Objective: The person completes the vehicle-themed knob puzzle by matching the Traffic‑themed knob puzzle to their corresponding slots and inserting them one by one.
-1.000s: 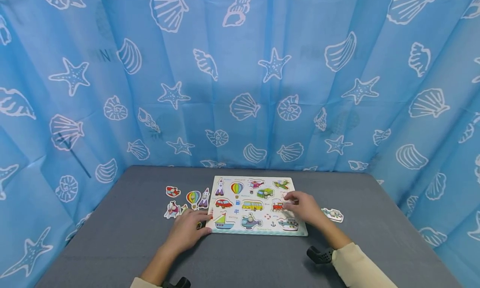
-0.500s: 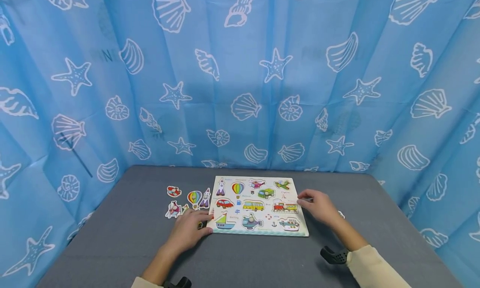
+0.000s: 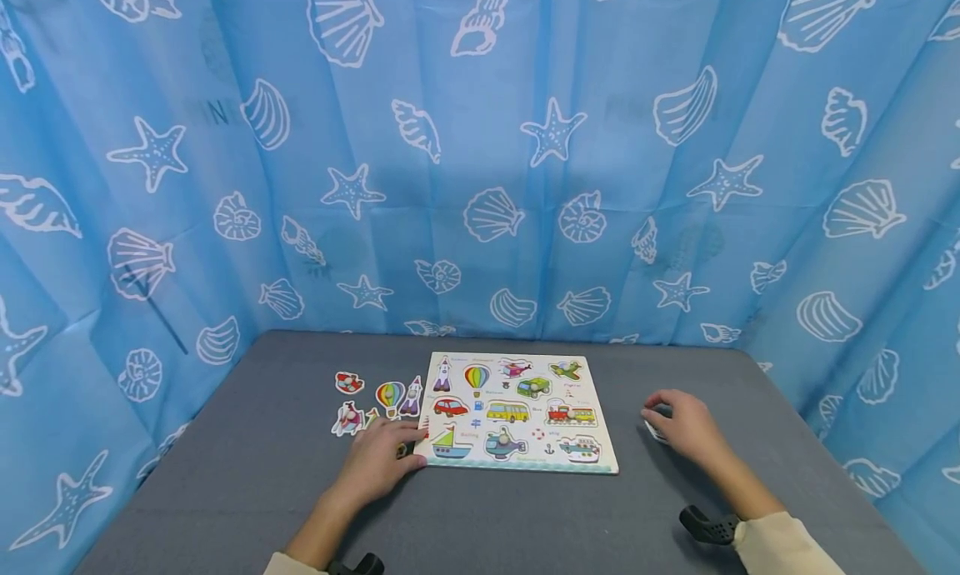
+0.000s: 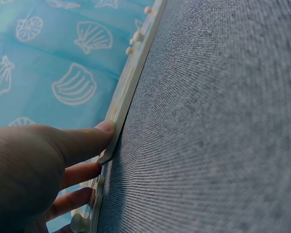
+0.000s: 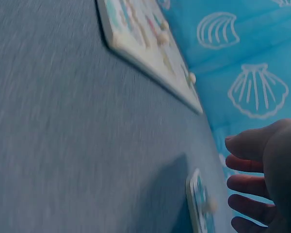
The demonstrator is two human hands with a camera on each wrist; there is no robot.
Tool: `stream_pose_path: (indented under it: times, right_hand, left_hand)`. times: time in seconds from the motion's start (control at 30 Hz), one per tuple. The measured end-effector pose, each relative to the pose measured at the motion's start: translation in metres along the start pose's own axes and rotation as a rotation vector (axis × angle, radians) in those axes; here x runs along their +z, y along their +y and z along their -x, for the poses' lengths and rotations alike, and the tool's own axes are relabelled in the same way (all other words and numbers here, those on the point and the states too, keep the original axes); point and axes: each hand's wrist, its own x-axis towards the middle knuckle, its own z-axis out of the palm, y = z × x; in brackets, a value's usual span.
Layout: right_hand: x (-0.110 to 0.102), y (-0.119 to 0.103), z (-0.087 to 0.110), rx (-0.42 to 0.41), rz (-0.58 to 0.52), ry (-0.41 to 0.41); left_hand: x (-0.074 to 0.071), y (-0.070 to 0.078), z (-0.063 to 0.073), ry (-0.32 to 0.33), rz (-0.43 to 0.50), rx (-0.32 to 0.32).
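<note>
A wooden peg puzzle board (image 3: 483, 392) with printed vehicles lies flat on the table. My left hand (image 3: 378, 458) rests at its front left corner; in the left wrist view the straight thumb (image 4: 89, 141) presses the edge, and the other fingers extend beside a knobbed puzzle piece (image 4: 97, 204). To the right of the board, my right hand (image 3: 688, 427) hovers with fingers spread over a loose puzzle piece (image 5: 199, 194), white-edged and blue with a round knob. A gap shows between those fingers and the piece. In the head view the hand hides most of it.
Left of the board lie several loose pieces: a hot-air balloon (image 3: 390, 396), a rocket (image 3: 411, 396), a red piece (image 3: 349, 382) and a white and purple one (image 3: 348, 419). A grey cloth covers the table (image 3: 480, 525). Behind it hangs a blue shell-patterned curtain (image 3: 465, 267).
My right hand has left the train on the board's right side and moved right, to above the loose piece. My left hand stays at the board's corner.
</note>
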Motion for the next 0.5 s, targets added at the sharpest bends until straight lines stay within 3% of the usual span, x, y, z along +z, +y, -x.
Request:
stream_pose_path:
  times: [0.5]
  right_hand:
    - [-0.002, 0.029, 0.010, 0.040, 0.063, -0.025]
  left_hand:
    - [0.000, 0.000, 0.000, -0.012, -0.001, -0.014]
